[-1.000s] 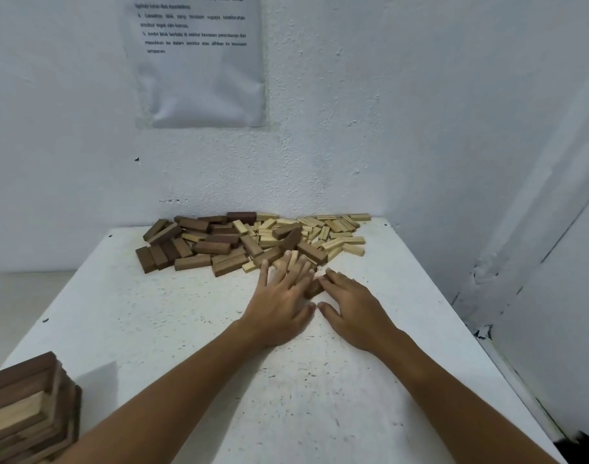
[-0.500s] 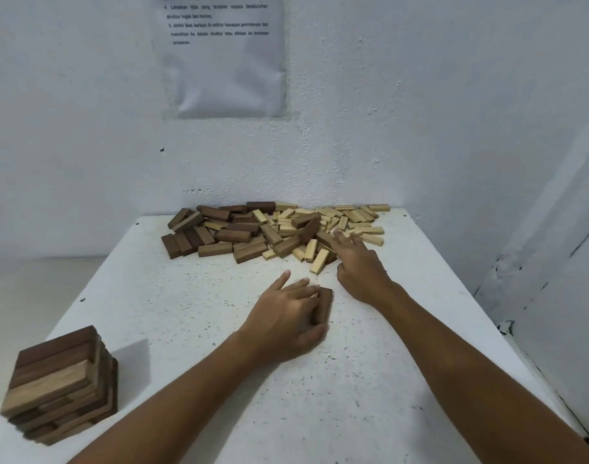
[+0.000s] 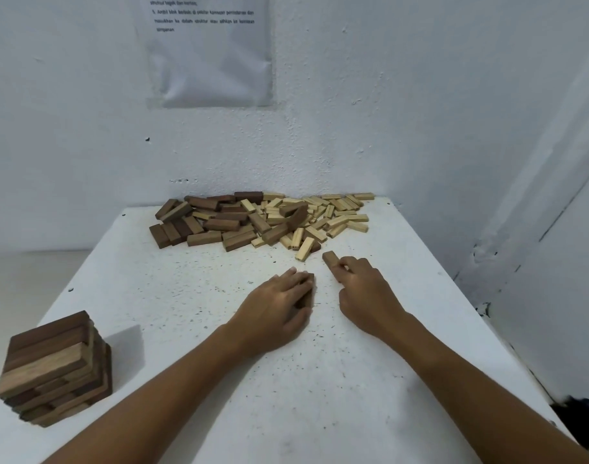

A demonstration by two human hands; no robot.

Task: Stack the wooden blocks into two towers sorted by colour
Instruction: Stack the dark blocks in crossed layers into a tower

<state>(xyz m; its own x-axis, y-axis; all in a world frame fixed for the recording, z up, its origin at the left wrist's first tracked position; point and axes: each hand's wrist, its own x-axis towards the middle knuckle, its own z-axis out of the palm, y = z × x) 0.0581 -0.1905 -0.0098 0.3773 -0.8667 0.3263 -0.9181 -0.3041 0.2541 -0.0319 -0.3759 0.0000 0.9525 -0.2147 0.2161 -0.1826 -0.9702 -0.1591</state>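
- Your left hand (image 3: 279,304) lies palm down on the white speckled table (image 3: 319,396), near its middle, with the fingers curled over a dark brown wooden block (image 3: 307,301); only a sliver of that block shows under the fingertips, so you grip it against the tabletop.
- Your right hand (image 3: 366,293) sits just beside the left, a little farther from you. Its fingers curl onto a second dark brown wooden block (image 3: 330,257), which lies flat on the table and sticks out past your fingertips toward the pile.
- The loose heap of wooden blocks (image 3: 263,221) spreads along the far edge of the table against the white wall (image 3: 420,95). Dark brown pieces gather mostly on the left side of it, and pale cream pieces (image 3: 340,212) mostly on the right, with some mixed in the middle.
- One pale block (image 3: 304,248) lies at the near edge of the heap, close to the block under your right hand but not touching it.
- A squat tower of dark brown wooden blocks (image 3: 55,366) stands at the near left corner of the table, well apart from both hands. Its layers cross each other.
- A printed paper sheet (image 3: 209,51) hangs on the wall above the heap; its text is too small to read.
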